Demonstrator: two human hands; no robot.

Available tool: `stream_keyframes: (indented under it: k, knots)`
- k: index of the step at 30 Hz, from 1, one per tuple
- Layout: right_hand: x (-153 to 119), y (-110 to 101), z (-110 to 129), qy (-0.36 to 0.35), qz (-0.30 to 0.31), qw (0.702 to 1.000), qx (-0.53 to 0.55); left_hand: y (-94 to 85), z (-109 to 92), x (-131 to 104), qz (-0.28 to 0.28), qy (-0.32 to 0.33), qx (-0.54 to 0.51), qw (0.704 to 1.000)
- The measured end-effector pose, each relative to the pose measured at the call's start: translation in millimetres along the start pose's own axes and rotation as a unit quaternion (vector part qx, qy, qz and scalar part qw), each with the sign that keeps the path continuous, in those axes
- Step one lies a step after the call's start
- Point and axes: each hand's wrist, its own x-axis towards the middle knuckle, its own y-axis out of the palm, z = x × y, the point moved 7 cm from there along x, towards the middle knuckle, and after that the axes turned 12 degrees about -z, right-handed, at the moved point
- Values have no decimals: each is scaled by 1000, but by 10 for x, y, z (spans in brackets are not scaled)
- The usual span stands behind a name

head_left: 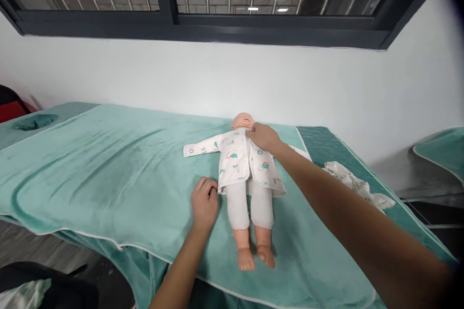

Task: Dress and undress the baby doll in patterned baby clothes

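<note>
Baby doll [243, 174] flat on its back on the teal towel [108, 169], head toward twelve o'clock, bare feet toward six; it wears a printed white jacket [235, 157] and white trousers [250, 205]. Right hand [264, 136] is up at the doll's one o'clock, at the neckline of the jacket, fingers curled down onto the fabric just under the chin; it looks like a pinch on the collar, though the fingertips are tucked out of sight, so I cannot say for sure. Left hand [205, 203] sits at the doll's eight o'clock, just beside the jacket's hem and the near leg, loosely curled, knuckles up, resting on the towel with nothing in it. One sleeve of the jacket lies stretched out toward nine o'clock; a crumpled white garment [357, 186] lies at three o'clock, well apart from the doll, near the edge of the padded table [326, 145].
</note>
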Motion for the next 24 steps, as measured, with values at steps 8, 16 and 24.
stream_keyframes:
  k: [8,16,24]
  knots:
    - [115,69,60,-2,-51,998,35,33,41,1,3,-7,14,1000]
    - [-455,-98,168,-97,-137,980,110,37,44,-3,4,-11,12,1000]
    - [-1183,-208,206,-117,-78,990,7,38,31,0,4,-3,19,1000]
